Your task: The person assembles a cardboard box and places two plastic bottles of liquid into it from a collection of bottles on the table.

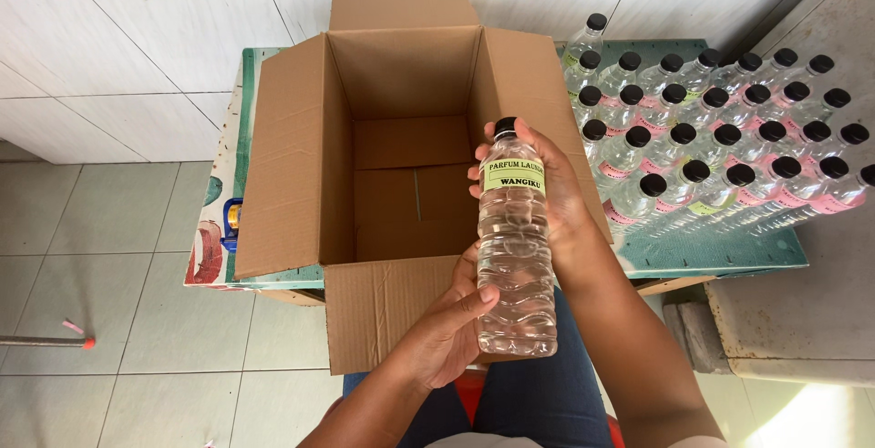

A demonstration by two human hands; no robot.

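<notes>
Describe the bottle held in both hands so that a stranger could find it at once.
Start at the open cardboard box. Just in front of it, the left hand and right hand hold a clear bottle upright. Unlike the pink-labelled bottles standing on the table, its label is yellow-green.

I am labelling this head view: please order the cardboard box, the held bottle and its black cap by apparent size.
1. Cardboard box, largest.
2. Held bottle; its nearness to the camera enlarges it.
3. Black cap, smallest.

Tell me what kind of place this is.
Probably a small home packing spot: an empty cardboard box on a low table, rows of filled black-capped bottles beside it, tiled floor. Both hands hold one bottle.
</notes>
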